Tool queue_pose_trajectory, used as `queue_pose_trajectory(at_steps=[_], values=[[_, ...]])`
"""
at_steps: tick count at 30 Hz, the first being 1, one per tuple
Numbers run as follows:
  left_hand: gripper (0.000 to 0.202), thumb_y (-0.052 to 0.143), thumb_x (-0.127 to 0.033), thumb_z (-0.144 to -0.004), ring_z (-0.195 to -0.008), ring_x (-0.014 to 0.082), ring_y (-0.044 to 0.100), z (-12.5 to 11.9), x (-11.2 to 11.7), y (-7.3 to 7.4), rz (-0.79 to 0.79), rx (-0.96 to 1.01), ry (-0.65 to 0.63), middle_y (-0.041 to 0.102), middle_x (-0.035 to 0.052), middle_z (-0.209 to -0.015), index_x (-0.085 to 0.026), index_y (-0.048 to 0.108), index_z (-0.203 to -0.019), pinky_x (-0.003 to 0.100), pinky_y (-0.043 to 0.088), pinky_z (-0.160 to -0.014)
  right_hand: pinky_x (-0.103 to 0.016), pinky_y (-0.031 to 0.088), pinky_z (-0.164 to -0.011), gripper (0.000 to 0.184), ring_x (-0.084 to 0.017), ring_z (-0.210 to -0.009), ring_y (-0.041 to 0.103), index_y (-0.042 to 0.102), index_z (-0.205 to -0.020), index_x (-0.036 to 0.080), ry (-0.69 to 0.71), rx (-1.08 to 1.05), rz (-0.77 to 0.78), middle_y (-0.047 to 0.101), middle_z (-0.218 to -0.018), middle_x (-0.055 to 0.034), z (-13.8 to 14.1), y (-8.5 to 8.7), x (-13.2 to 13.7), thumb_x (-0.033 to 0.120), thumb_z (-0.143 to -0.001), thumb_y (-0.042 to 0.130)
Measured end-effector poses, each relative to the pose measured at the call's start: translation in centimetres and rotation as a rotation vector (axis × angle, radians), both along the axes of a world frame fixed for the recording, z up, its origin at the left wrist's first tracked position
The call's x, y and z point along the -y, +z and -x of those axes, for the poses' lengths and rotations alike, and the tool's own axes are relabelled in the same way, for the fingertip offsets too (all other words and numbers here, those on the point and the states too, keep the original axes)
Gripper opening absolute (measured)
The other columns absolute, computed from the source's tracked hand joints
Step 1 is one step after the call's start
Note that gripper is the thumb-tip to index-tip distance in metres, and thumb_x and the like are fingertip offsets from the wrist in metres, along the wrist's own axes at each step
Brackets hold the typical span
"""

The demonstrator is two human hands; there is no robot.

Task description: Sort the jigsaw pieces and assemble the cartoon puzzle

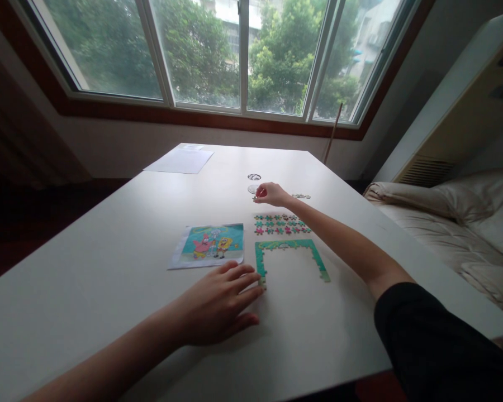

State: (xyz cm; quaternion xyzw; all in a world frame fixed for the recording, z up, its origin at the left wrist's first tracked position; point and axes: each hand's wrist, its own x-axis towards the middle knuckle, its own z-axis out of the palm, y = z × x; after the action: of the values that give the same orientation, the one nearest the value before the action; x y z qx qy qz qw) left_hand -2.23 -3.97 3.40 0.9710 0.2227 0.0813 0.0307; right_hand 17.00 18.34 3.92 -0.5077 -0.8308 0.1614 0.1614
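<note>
My left hand lies flat on the white table, fingers spread, fingertips next to the lower left end of a partly built green puzzle frame. My right hand is stretched far out, fingers pinched on a small puzzle piece near a clear round lid. Rows of loose coloured puzzle pieces lie between that hand and the frame. A cartoon picture card lies left of the frame.
A sheet of paper rests at the table's far left. A small round object and several pale pieces lie near my right hand. A bed with pillows stands to the right, windows behind.
</note>
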Motion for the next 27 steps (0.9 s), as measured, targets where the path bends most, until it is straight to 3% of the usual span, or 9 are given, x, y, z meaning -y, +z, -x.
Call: queue_pose_trajectory(at_steps=[4,7,12,18,23,27], values=[[0.032,0.041,-0.038,-0.09,-0.108,0.0271,0.048,0.3,-0.5,-0.1,-0.028,0.013,0.019,0.056,0.0089,-0.118,-0.02,0.05,-0.115,0.043,0.036,-0.09,-0.019,0.043,-0.055,0.02,-0.01,-0.064,0.06,0.062,-0.085,0.013,0.154,-0.18,0.087,0.067,-0.073,-0.0036,-2.0,0.4,6.0,0.029,-0.074,0.062],[0.031,0.043,-0.038,-0.09,-0.107,0.0274,0.049,0.4,-0.9,0.0,-0.047,0.013,0.037,0.057,0.0091,-0.116,-0.019,0.051,-0.114,0.043,0.036,-0.089,-0.02,0.045,-0.058,0.021,-0.011,-0.065,0.06,0.063,-0.085,0.014,0.268,-0.246,0.181,0.067,-0.072,-0.0033,-3.4,0.8,11.3,0.03,-0.073,0.064],[0.032,0.042,-0.039,-0.09,-0.104,0.0261,0.049,0.2,-1.0,0.0,-0.061,-0.002,0.02,0.058,0.0092,-0.114,-0.019,0.05,-0.115,0.041,0.037,-0.089,-0.02,0.044,-0.058,0.015,-0.01,-0.063,0.057,0.064,-0.081,0.014,0.324,-0.243,0.255,0.064,-0.07,-0.0017,-4.1,0.2,17.5,0.027,-0.073,0.064],[0.034,0.041,-0.039,-0.09,-0.107,0.0262,0.047,0.1,-0.7,0.0,-0.056,-0.011,0.01,0.056,0.0092,-0.116,-0.019,0.049,-0.117,0.041,0.036,-0.089,-0.019,0.039,-0.056,0.012,-0.009,-0.061,0.053,0.064,-0.081,0.016,0.31,-0.188,0.172,0.063,-0.07,-0.0002,-4.0,-0.8,18.8,0.026,-0.073,0.065],[0.034,0.042,-0.038,-0.09,-0.106,0.0255,0.048,0.0,-0.7,0.0,-0.029,-0.011,-0.003,0.057,0.0087,-0.115,-0.02,0.049,-0.117,0.04,0.036,-0.089,-0.021,0.04,-0.064,0.017,-0.011,-0.067,0.054,0.064,-0.081,0.017,0.371,-0.184,0.012,0.063,-0.074,-0.0009,-4.5,-1.1,19.5,0.031,-0.071,0.067],[0.033,0.043,-0.038,-0.09,-0.105,0.0249,0.049,-0.1,-0.9,-0.1,-0.015,0.003,-0.011,0.057,0.0086,-0.114,-0.02,0.05,-0.117,0.039,0.037,-0.089,-0.023,0.04,-0.067,0.02,-0.012,-0.07,0.054,0.064,-0.084,0.017,0.379,-0.171,-0.029,0.061,-0.074,-0.0013,-4.4,-1.8,19.8,0.033,-0.072,0.067]])
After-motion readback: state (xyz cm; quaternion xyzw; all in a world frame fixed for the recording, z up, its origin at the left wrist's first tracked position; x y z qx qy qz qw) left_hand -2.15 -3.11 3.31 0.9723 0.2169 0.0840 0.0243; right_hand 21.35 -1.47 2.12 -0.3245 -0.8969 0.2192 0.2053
